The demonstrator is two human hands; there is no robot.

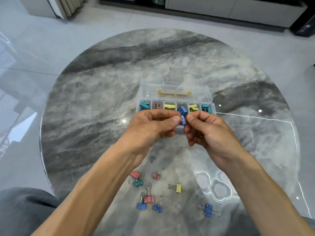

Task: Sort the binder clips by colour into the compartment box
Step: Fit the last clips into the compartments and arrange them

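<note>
At the lower left of the frame a dark trouser leg (22, 210) is cut off by the edge. Both forearms rise from the bottom edge over a round marbled table (102, 99), and they hide part of it.

In the middle of the frame the left hand (151, 126) has its thumb and forefinger pressed together on a blue clip (182, 119); its other fingers curl under, out of sight. Just right of it the right hand (208, 132) pinches the same clip from the other side. The clip shows only in the gap between the fingertips, so its shape and wire handles are hard to make out.

Behind the hands lies the clear box (209, 99) with its lid tipped back. Its far row reads, left to right: teal, something silvery that I cannot make out, yellow, blue, yellow-green, teal. The near row is hidden by the hands.

Low in the frame loose clips lie on the table: a pink clip (135, 174) touching a teal clip (138, 183), a small pink one, another pink clip (149, 199) between two small blue ones, a yellow clip (178, 187), and a blue pair (208, 210) furthest right.
</note>
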